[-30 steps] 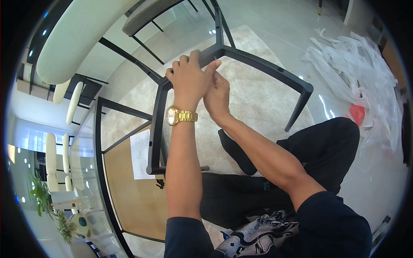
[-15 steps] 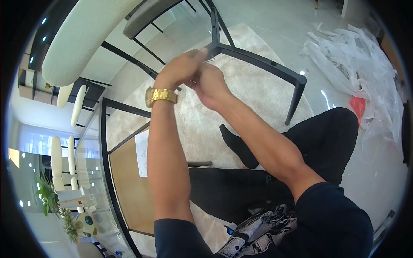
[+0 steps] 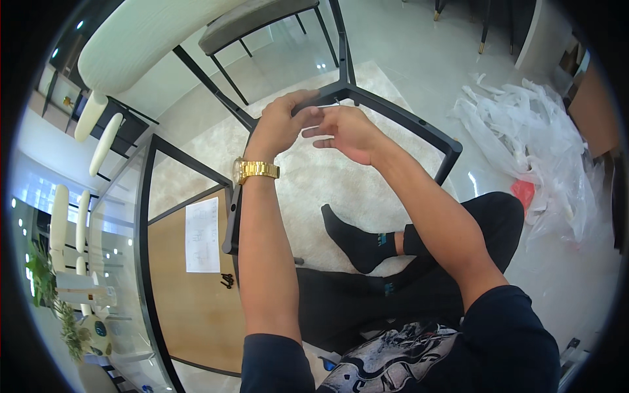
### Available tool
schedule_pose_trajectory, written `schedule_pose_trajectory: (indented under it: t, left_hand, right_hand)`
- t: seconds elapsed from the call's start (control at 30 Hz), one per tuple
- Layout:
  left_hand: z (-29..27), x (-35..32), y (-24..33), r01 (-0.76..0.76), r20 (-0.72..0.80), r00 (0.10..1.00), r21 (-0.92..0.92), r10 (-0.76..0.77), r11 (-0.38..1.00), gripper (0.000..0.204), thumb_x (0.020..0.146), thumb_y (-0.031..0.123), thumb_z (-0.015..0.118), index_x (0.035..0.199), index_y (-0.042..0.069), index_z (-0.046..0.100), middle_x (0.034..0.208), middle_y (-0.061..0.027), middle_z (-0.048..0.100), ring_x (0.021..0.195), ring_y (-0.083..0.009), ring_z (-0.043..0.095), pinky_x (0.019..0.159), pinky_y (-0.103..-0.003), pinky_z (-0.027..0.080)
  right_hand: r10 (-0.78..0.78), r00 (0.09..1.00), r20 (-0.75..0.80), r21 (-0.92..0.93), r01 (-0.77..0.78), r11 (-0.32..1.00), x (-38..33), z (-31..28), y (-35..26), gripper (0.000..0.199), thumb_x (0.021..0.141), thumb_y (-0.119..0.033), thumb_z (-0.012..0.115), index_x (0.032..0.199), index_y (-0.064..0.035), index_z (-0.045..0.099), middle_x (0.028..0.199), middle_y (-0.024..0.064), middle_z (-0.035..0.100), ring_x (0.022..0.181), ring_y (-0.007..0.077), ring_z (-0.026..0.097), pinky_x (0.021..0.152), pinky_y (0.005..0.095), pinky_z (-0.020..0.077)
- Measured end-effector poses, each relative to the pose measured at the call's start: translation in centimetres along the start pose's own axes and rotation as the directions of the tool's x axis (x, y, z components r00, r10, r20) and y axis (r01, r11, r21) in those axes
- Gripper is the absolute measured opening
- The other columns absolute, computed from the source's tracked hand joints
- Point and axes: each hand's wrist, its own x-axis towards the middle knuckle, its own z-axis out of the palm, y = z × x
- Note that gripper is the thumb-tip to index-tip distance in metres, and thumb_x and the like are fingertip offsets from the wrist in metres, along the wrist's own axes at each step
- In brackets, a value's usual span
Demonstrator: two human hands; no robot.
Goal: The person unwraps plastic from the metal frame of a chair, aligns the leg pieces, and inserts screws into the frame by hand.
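My left hand (image 3: 280, 124), with a gold watch (image 3: 257, 169) at its wrist, is closed around a black metal chair frame (image 3: 400, 116) near its corner joint. Close beside it, my right hand (image 3: 350, 133) is at a thin metal hex key (image 3: 338, 101) under that joint. Thumb and forefinger appear to pinch the key, though the grip is partly hidden; the other fingers stretch toward my left hand. A cream padded backrest (image 3: 141, 49) is attached to the frame at upper left.
A brown board (image 3: 183, 308) at left carries a white paper sheet (image 3: 202, 234) and several black screws (image 3: 227, 281). Crumpled clear plastic (image 3: 524, 141) lies at right. A grey-seated chair (image 3: 262, 27) stands beyond the pale rug (image 3: 295, 196). My socked foot (image 3: 350, 242) rests on the rug.
The view has shifted, bringing the screws and more of the sheet into sight. My hands have drawn slightly apart, and my right hand's fingers are more stretched out.
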Motion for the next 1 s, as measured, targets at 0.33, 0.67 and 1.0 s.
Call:
schedule_pose_trajectory:
  t: [0.33, 0.67, 1.0]
  left_hand:
    - [0.5, -0.6, 0.4, 0.066, -0.191, 0.98, 0.023, -0.06, 0.998, 0.052, 0.093, 0.021, 0.072, 0.138, 0.005, 0.05, 0.121, -0.0234, 0.069, 0.113, -0.035, 0.067, 0.094, -0.041, 0.053]
    - [0.5, -1.0, 0.3, 0.12, -0.241, 0.963, -0.025, -0.123, 0.992, 0.042, 0.1, 0.028, 0.039, 0.131, 0.002, 0.051, 0.118, -0.0253, 0.068, 0.112, -0.0435, 0.062, 0.099, -0.046, 0.045]
    - [3.2, -0.7, 0.2, 0.111, -0.436, 0.9, 0.272, 0.02, 0.956, 0.075, 0.078, 0.051, 0.076, 0.13, 0.001, 0.056, 0.114, -0.0217, 0.07, 0.106, -0.0358, 0.067, 0.098, -0.045, 0.043]
  right_hand:
    - [-0.47, 0.764, 0.442, -0.838, 0.164, -0.52, 0.9, 0.0, -4.1, 0.019, 0.089, -0.018, 0.066, 0.09, 0.0007, 0.07, 0.103, 0.0197, 0.065, 0.091, 0.0332, 0.067, 0.079, 0.0417, 0.0576]
    - [-0.11, 0.851, 0.513, -0.645, 0.298, -0.703, 3.5, 1.2, -6.3, 0.024, 0.09, -0.012, 0.055, 0.077, -0.0003, 0.071, 0.082, 0.0211, 0.07, 0.077, 0.0367, 0.068, 0.073, 0.0463, 0.0563]
    - [-0.376, 0.836, 0.4, -0.913, 0.325, -0.248, 3.1, -1.2, -7.5, 0.034, 0.093, -0.027, 0.052, 0.116, -0.0064, 0.066, 0.099, 0.0262, 0.07, 0.099, 0.0421, 0.066, 0.09, 0.0509, 0.0496]
